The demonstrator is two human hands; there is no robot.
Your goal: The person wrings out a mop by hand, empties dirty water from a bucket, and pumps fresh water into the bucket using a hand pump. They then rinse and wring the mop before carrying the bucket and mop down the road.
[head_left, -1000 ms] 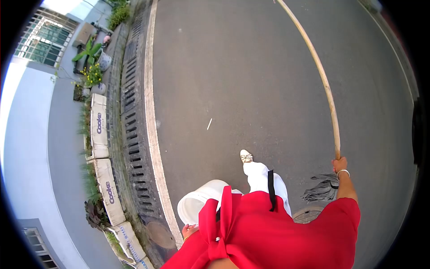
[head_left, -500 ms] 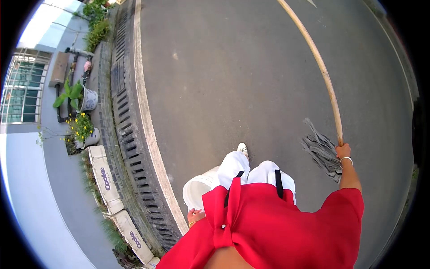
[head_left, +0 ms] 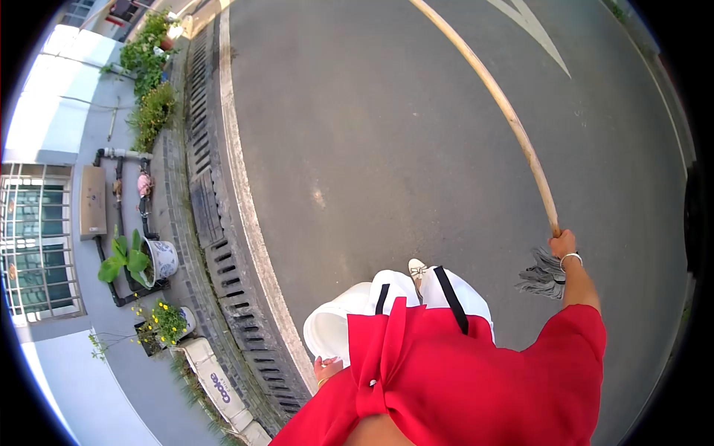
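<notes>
My right hand (head_left: pixel 563 244) is closed round a long wooden pole (head_left: pixel 508 111), which reaches forward to the top edge of the view. Grey mop strands (head_left: pixel 541 275) hang beside and behind that hand, above the road. At my left side is a white bucket (head_left: pixel 327 327), tilted so that its pale inside shows. My left hand (head_left: pixel 327 367) is at the bucket's near edge with its fingers curled; its grip is partly hidden by the red top (head_left: pixel 461 372). A light shoe (head_left: pixel 418 267) shows beyond the white trousers (head_left: pixel 468 297).
Grey road (head_left: pixel 357 149) lies ahead, with a white arrow marking (head_left: pixel 532 30) at the top right. Along the left run a white line (head_left: pixel 242 186), a slotted drain (head_left: pixel 227 275), potted plants (head_left: pixel 160 260), a planter box (head_left: pixel 218 386) and a wall with a barred window (head_left: pixel 37 245).
The plants, drain and window have shifted down in view as I move forward. The road arrow has come into view. The mop strands have swung, and both hands keep their places.
</notes>
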